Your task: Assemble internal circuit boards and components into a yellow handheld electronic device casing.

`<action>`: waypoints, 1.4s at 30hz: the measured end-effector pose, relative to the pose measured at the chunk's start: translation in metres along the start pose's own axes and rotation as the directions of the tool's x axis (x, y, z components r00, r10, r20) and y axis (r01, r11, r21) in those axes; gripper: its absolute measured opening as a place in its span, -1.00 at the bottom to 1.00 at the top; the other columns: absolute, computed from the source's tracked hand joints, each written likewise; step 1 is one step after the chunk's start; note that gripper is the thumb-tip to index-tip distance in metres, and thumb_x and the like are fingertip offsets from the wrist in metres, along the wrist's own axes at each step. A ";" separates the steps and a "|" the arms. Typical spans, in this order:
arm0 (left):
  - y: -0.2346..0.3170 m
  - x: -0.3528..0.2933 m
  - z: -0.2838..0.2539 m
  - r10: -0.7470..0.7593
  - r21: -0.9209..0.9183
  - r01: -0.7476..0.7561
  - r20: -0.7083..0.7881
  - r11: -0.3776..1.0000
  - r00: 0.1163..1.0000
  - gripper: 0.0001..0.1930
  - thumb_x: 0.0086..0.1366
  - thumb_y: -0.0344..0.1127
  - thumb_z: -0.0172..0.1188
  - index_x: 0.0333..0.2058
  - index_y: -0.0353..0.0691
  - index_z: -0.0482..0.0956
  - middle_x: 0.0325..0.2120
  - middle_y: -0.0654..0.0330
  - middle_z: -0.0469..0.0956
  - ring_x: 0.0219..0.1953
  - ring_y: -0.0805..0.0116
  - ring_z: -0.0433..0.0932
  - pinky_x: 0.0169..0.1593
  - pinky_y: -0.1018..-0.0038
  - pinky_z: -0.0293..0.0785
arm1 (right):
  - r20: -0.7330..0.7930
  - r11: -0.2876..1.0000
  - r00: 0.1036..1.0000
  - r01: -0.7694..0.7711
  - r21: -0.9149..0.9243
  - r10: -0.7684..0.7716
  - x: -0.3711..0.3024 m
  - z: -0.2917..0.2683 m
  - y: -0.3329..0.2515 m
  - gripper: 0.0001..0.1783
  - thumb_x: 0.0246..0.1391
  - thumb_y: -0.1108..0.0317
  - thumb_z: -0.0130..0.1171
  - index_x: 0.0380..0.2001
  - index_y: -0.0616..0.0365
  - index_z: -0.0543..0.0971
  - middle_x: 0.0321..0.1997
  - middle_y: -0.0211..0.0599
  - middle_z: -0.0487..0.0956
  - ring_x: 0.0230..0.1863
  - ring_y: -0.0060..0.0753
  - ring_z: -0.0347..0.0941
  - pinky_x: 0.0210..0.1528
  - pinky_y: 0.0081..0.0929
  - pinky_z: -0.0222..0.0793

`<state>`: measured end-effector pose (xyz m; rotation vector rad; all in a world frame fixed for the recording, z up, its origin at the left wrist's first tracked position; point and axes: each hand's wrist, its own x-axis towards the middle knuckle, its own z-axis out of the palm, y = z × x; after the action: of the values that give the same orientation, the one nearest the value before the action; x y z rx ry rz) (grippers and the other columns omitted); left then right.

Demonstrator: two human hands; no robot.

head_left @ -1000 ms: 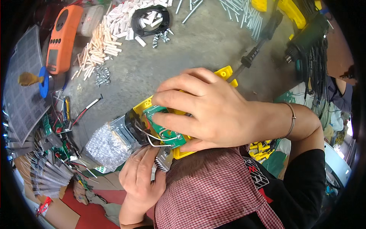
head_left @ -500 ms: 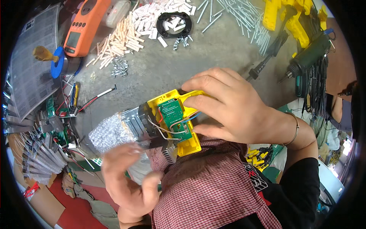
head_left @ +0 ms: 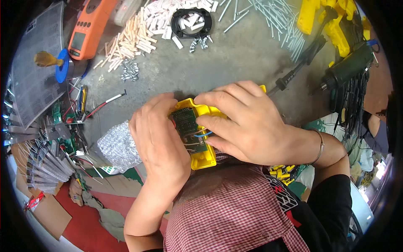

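In front of me is a yellow plastic tool housing (head_left: 204, 161), its open side facing up. Inside it sits a green circuit board (head_left: 183, 122) with red, blue and pale wires. My right hand (head_left: 247, 126) grips the housing from the right, fingers along its upper edge and thumb near the blue wire. Closed over the housing's left end is my left hand (head_left: 158, 138), which hides the metal and black body joined there. Silvery bubble wrap (head_left: 117, 147) sticks out to the left, past that hand's fingers.
Ceramic-like sticks (head_left: 130, 42), a black ring (head_left: 191, 23), screws (head_left: 130, 70) and metal rods (head_left: 277, 21) lie along the back. An orange multimeter (head_left: 86, 31) and a solder spool (head_left: 63, 67) are at far left. A green electric screwdriver (head_left: 348, 69) and cable (head_left: 289, 75) are at right.
My left hand has come up from below the tool and closed over its metal and black body. The right hand has stayed on the yellow housing.
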<state>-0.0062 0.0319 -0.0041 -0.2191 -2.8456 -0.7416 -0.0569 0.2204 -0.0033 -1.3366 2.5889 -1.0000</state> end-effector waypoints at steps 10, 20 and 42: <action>0.001 -0.003 -0.005 -0.068 -0.088 0.067 -0.008 0.994 0.998 -0.60 0.11 -0.62 -0.02 -0.03 -0.34 0.41 -0.09 -0.05 0.50 -0.07 -0.02 0.48 0.07 0.15 0.27 | 0.029 0.998 0.999 -0.044 -0.038 0.045 -0.003 0.002 -0.012 -0.54 -0.16 0.23 0.33 -0.13 0.19 0.59 0.07 -0.19 0.47 0.16 -0.16 0.33 0.25 -0.04 0.14; -0.075 0.037 -0.058 -0.211 -0.065 0.206 -0.088 0.976 0.973 -0.91 0.11 -0.58 0.26 -0.38 -0.34 0.58 -0.48 0.14 0.56 -0.45 0.37 0.49 -0.28 0.48 0.42 | -0.744 0.768 0.447 -0.626 0.137 0.497 -0.081 -0.082 0.021 -0.80 0.21 0.50 0.10 -0.12 0.31 0.58 -0.20 -0.39 0.56 -0.19 -0.58 0.44 -0.10 -0.63 0.36; -0.026 0.002 -0.065 -0.145 -0.843 0.244 0.198 0.479 0.969 -0.89 0.14 -0.52 0.32 -0.35 -0.39 0.61 -0.38 0.17 0.54 -0.37 0.49 0.50 -0.27 0.59 0.43 | -0.579 0.354 0.556 0.466 0.811 0.596 -0.055 -0.119 -0.002 -0.61 0.22 0.31 0.04 0.03 0.31 0.30 -0.13 -0.17 0.39 -0.10 -0.33 0.35 0.04 -0.25 0.34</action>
<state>-0.0039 -0.0226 0.0402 -0.0484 -2.2852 -2.2428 -0.0609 0.3224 0.0795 -0.2827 1.4204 -3.0376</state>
